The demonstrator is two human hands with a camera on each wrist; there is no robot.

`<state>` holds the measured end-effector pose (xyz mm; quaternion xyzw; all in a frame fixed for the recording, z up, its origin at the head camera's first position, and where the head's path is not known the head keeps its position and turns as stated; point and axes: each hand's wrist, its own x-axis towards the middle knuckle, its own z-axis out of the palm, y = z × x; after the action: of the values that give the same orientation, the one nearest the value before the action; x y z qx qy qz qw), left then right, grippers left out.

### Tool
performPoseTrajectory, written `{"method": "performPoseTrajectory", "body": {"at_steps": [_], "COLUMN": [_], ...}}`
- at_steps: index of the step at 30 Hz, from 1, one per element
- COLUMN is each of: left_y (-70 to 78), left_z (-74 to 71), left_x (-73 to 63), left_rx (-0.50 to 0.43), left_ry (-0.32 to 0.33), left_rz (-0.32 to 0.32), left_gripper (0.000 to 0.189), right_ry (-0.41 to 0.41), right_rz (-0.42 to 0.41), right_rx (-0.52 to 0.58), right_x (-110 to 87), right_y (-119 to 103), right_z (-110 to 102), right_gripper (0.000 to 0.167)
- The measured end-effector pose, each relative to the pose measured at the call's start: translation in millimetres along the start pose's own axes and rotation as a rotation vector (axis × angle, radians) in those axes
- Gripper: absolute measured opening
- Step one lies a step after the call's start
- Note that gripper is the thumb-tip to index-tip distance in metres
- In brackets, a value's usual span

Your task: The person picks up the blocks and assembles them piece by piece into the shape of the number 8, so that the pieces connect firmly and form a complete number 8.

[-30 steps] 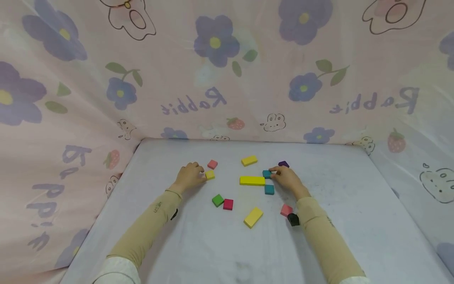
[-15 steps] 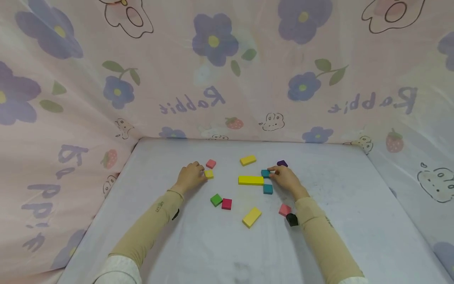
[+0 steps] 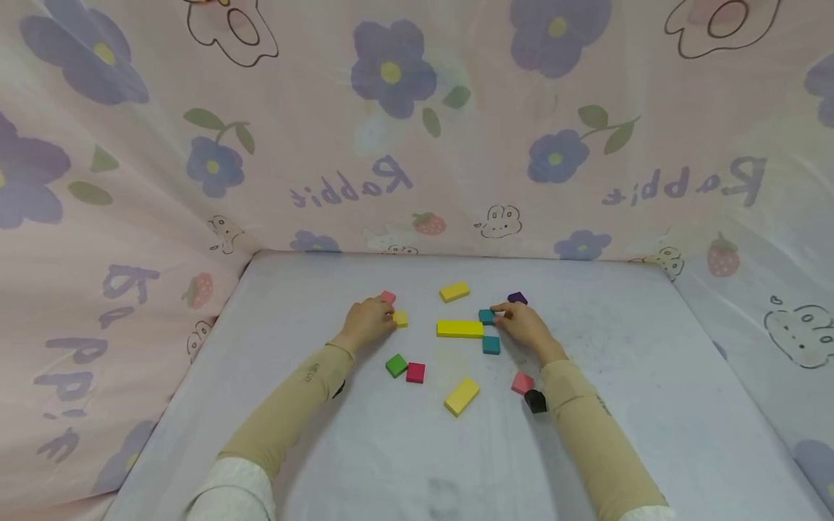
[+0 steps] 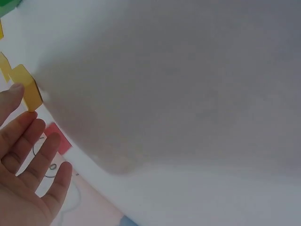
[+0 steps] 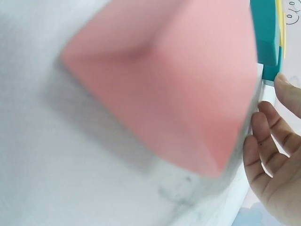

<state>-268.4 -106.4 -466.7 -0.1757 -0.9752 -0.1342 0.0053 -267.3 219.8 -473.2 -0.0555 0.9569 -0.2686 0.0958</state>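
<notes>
- The left hand (image 3: pixel 368 323) I'm watching pinches a small yellow block (image 3: pixel 400 319) between thumb and forefinger, just above or on the surface (image 3: pixel 371 449); I can't tell which. Its other fingers spread loosely.
- On my right hand (image 3: pixel 528 329), thumb and forefinger nearly meet, gripping the far teal block (image 3: pixel 486 316).
- The long yellow bar (image 3: pixel 460 329) lies between my hands, its right end beside that teal block and the near teal block (image 3: pixel 491 345).
- The far pink block (image 3: pixel 389 297) crowds my left fingers, partly hidden behind them.
- A purple block (image 3: pixel 517 297) sits just past my right hand.
- Beyond the bar lies the back yellow block (image 3: pixel 454 291); on the near side, a green block (image 3: pixel 396 365), a red block (image 3: pixel 415 373) and a slanted yellow block (image 3: pixel 462 396).
- The near pink block (image 3: pixel 522 383), by my right sleeve (image 3: pixel 586 427), obstructs much of my right wrist view.
</notes>
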Motion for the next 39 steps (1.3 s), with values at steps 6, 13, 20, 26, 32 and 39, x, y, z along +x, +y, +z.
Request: {"method": "performPoseTrajectory", "body": {"at_steps": [6, 13, 20, 26, 32, 39], "left_y": [17.6, 31.8, 42.3, 45.5, 44.0, 44.7], "left_z": [3.5, 8.8, 12.8, 16.3, 18.3, 17.5], "left_x": [8.7, 19.9, 29.6, 33.4, 35.5, 34.4], "left_rx": [-0.006, 0.053, 0.043, 0.061, 0.076, 0.061], "left_ry": [0.0, -0.004, -0.032, -0.046, -0.051, -0.044], "left_rz": [0.032, 0.075, 0.055, 0.046, 0.053, 0.069], "left_gripper": [0.024, 0.025, 0.025, 0.027, 0.027, 0.027], "right_ry": [0.001, -0.006, -0.002, -0.009, -0.006, -0.006], "right_rz": [0.002, 0.005, 0.005, 0.034, 0.032, 0.038], "right_rx": [0.0, 0.01, 0.02, 0.024, 0.03, 0.028], "right_x": [0.4, -1.3, -3.8, 0.9, 1.7, 0.5], "right_y": [0.0, 0.9, -2.4, 2.6, 2.5, 1.6], "right_z": [1.1, 1.0, -2.2, 1.4, 1.3, 0.8], "right_gripper": [0.034, 0.034, 0.033, 0.034, 0.034, 0.034]}}
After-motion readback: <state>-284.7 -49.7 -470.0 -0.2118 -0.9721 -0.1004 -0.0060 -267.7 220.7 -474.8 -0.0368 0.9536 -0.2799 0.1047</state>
